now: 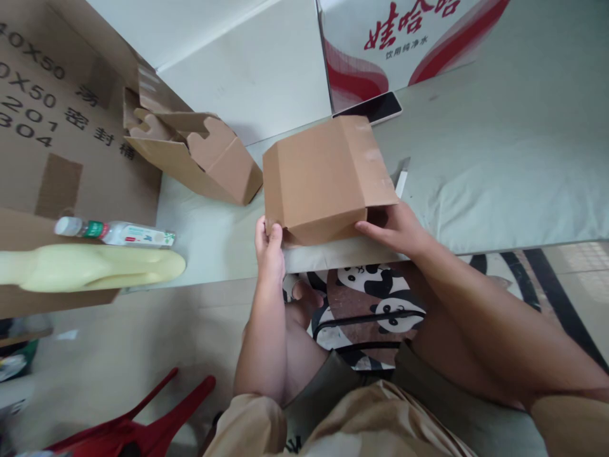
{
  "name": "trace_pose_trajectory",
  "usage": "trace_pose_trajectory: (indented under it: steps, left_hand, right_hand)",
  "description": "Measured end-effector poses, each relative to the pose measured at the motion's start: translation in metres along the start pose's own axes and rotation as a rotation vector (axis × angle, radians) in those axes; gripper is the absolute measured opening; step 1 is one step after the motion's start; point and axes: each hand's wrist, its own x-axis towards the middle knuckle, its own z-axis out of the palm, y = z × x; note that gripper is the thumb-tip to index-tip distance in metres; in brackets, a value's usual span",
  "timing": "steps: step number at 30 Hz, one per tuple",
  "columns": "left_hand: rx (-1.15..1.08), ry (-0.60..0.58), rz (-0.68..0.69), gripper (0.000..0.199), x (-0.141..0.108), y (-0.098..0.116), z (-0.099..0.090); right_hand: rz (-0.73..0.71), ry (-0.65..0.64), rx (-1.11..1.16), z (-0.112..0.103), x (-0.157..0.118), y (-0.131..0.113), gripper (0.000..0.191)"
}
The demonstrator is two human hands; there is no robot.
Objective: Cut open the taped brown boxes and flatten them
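Observation:
A brown cardboard box (pixel 316 174) lies near the front edge of the covered table, its broad face up. My left hand (pixel 270 244) grips its near left corner, thumb on the near side and fingers curled round the left. At the near right corner, my right hand (pixel 392 230) holds the box, with the thumb along the lower edge and the other fingers hidden behind the flap. That flap sticks out to the right, leaving a dark gap beneath it. Just beyond my right hand lies a utility knife (pixel 403 178) with a white handle.
Left of the box stands another cardboard box (pixel 204 158) with notched flaps. A phone (pixel 387 108) lies behind, by a red and white carton (pixel 352 63). A water bottle (pixel 117 233) and a pale yellow object (pixel 99 268) are at left. A red chair (pixel 137 425) stands below.

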Motion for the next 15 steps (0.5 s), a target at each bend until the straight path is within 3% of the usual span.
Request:
trace_pose_trajectory:
  steps: [4,7,12,15]
  left_hand:
    - [0.04,0.035,0.001,0.053,0.0003,0.0038,0.0022]
    - [0.026,-0.004,-0.02,0.05,-0.0009,0.008,0.0021]
    - [-0.036,0.033,-0.014,0.037,0.0014,0.0062,-0.003]
    - [0.097,0.009,-0.016,0.023,0.007,0.004,-0.0058]
  right_hand:
    - [0.196,0.205,-0.027,0.0001,-0.0025,-0.0087,0.057]
    - [0.171,0.327,0.061,-0.0001,-0.0034,-0.0106,0.038]
    - [0.153,0.433,0.235,-0.0013,-0.0036,-0.0065,0.039]
    - [0.148,0.508,0.267,-0.003,-0.0041,-0.0041,0.036]
